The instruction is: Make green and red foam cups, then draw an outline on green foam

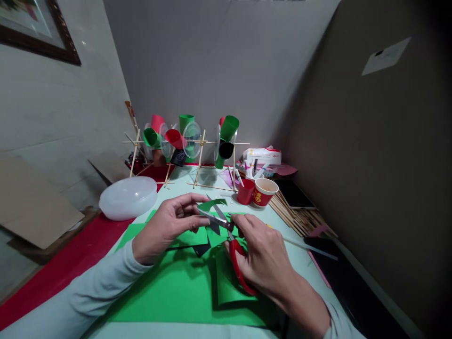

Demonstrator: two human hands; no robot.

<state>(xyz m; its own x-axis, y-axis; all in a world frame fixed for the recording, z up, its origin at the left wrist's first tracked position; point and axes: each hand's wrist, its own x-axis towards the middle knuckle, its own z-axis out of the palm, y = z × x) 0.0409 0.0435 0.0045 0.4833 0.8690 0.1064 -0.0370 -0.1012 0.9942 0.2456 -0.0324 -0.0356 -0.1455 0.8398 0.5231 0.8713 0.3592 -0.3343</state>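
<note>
My left hand (173,220) pinches a small piece of green paper (211,204) between thumb and fingers. The red-handled scissors (237,266) are in my right hand (266,249), its fingers wrapped round the handles. Their blades are parted, and the green piece lies at the blades. Beneath both hands spreads a large green sheet (158,292) on the table. Smaller green and black pieces lie on it, partly hidden by my hands. A curled green paper (226,282) rests under my right hand.
Behind my hands stands a stick frame (200,160) carrying red, green and black paper cups and clear discs. A clear plastic bowl (127,197) sits at left. At right are a paper cup (264,192), a red cup (245,192), wooden sticks (293,214) and a dark tablet (294,194).
</note>
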